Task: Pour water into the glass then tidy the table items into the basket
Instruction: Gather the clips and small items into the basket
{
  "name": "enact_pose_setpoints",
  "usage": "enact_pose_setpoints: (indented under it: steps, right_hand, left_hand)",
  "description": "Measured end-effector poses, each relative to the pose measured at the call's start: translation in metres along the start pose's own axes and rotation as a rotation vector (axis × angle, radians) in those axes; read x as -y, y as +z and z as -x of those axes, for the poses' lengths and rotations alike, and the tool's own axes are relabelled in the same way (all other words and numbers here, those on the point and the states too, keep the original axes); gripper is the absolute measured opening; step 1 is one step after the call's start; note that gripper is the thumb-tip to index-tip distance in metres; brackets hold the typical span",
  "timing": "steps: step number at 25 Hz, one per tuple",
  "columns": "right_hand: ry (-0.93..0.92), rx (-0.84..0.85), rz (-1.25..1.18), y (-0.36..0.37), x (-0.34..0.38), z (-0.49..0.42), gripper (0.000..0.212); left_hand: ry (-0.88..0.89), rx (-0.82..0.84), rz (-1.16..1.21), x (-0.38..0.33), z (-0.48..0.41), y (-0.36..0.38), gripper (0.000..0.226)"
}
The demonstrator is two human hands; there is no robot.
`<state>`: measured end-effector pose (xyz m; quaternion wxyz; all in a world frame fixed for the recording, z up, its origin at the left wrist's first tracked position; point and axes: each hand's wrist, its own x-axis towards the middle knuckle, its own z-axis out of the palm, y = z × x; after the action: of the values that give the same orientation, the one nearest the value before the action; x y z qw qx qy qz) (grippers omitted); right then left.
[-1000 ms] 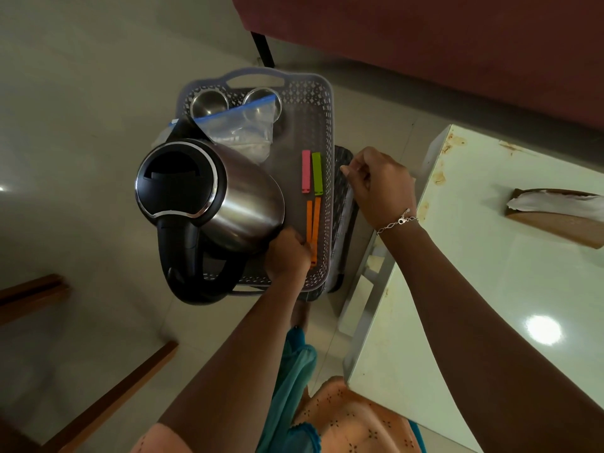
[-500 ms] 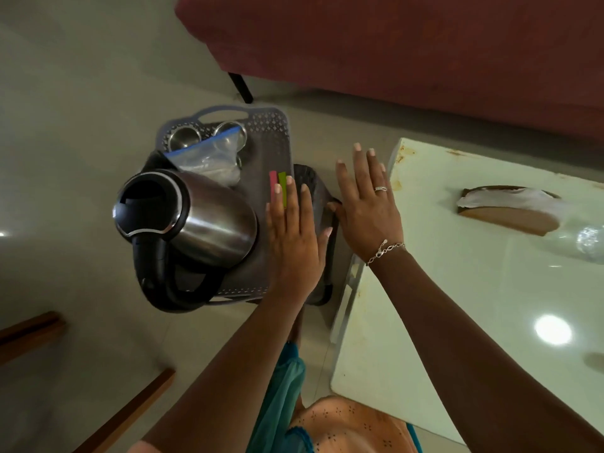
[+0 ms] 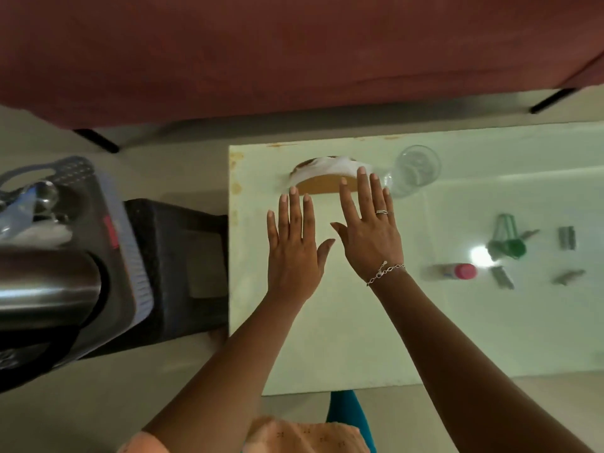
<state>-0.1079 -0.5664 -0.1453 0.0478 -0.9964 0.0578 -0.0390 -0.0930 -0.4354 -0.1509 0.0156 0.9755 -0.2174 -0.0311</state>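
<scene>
Glass (image 3: 413, 170) was seen in the head view, upright on the pale worktop (image 3: 327, 338) right of the upper centre of the frame. Whether it held water could not be told for certain through the blur. The basket (image 3: 139, 273) was placed on a dark stool (image 3: 183, 263) at the left edge, off the worktop. The kettle (image 3: 42, 282), a zip bag (image 3: 19, 207) and steel cups (image 3: 45, 194) were found in it, so the pouring was judged done and the tidying well begun.

The left hand (image 3: 294, 253) and the right hand (image 3: 369, 237) were held side by side over the middle of the worktop, backs up. The grip of each was spread flat, with the fingers straight, and nothing was held. The right fingertips were seen near a brown holder with white tissue (image 3: 327, 176), just left of the glass.

More was left to be gathered at the right of the frame. A green key bunch (image 3: 505, 243), a small bottle with a pink cap (image 3: 454, 272) and a few small metal pieces (image 3: 567, 237) were scattered there, well apart from both hands. The task was judged roughly half done.
</scene>
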Motion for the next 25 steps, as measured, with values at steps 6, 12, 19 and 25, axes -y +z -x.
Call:
enact_pose_setpoints:
  steps: [6, 12, 19, 25]
  right_hand:
    - [0.205, 0.003, -0.082, -0.019, -0.102, 0.040, 0.066]
    - [0.521, -0.061, -0.269, -0.021, -0.212, 0.100, 0.049]
    - [0.719, 0.219, -0.263, 0.020, -0.279, 0.163, 0.022]
    - [0.687, 0.195, -0.274, 0.050, -0.293, 0.161, 0.024]
  left_hand:
    - [0.178, 0.028, 0.019, -0.105, -0.026, 0.003, 0.072]
    - [0.430, 0.071, 0.149, -0.192, -0.039, 0.016, 0.048]
    - [0.584, 0.231, 0.227, -0.280, -0.078, 0.040, 0.024]
    - [0.549, 0.292, 0.176, -0.361, -0.116, 0.068, 0.022]
